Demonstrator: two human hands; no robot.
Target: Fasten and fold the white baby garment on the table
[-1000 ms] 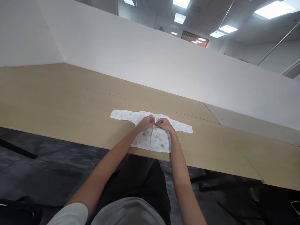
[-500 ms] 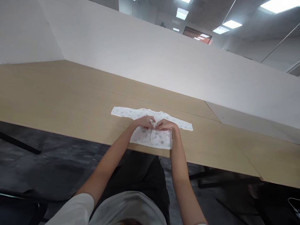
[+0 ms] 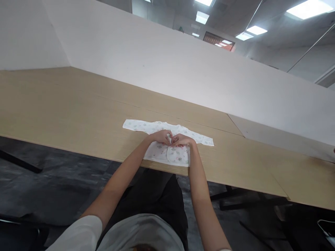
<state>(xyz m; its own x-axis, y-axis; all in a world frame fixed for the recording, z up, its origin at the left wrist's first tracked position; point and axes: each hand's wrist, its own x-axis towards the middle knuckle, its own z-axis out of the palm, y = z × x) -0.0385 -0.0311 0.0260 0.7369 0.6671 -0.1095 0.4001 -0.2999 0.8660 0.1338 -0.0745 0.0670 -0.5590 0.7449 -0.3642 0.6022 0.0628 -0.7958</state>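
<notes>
The baby shirt (image 3: 167, 153) lies flat at the near edge of the wooden table (image 3: 78, 115), its hem almost at the edge and its two sleeves spread to the left and right. It looks thin, soft and very light, so it will probably wrinkle and slide easily; the best place to hold it seems the front opening at the middle, or the shoulders. Both hands meet on this middle line, just below the collar. The left hand (image 3: 161, 136) has its fingers curled and pinches the fabric there. The right hand (image 3: 181, 140) does the same, touching the left one. Behind the table stands a white partition wall (image 3: 157, 66).
</notes>
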